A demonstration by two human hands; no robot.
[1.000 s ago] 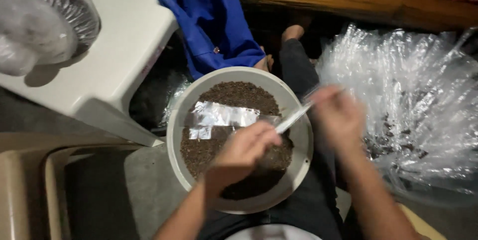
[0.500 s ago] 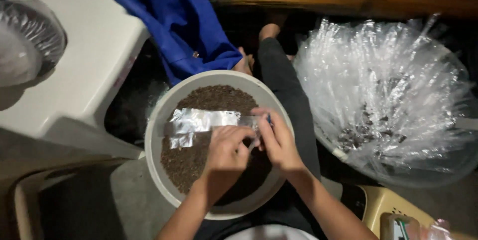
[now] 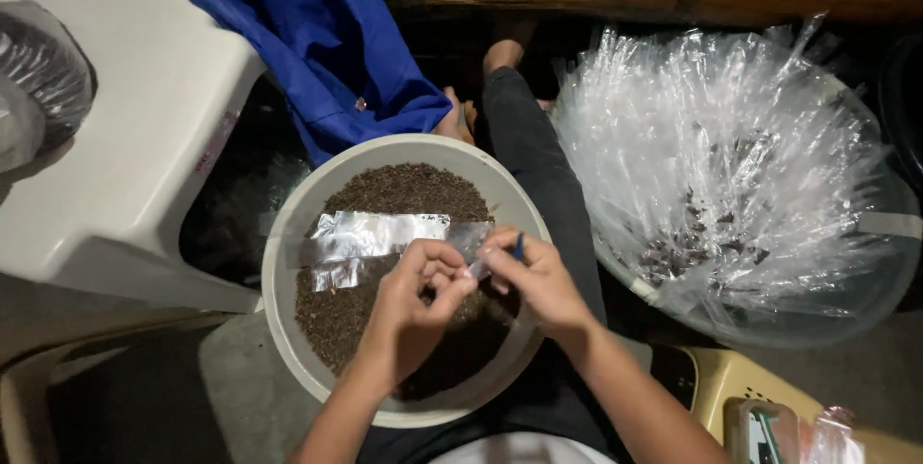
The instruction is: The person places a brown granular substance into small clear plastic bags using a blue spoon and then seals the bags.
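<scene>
Head view: round bowl point(image 3: 288, 262) of dark brown grains.
Left hand point(image 3: 413, 315): pinching clear plastic sleeve point(image 3: 385, 238).
Right hand point(image 3: 538, 276): pinching same sleeve's end.

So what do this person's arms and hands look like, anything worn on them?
Both forearms are bare, with no sleeves in view. The left hand and right hand wear no gloves; no rings, watch or bracelets show. Fingernails are short.

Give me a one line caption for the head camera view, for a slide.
Both hands, left hand and right hand, pinch a clear plastic sleeve over a round bowl of dark brown granules.
</scene>
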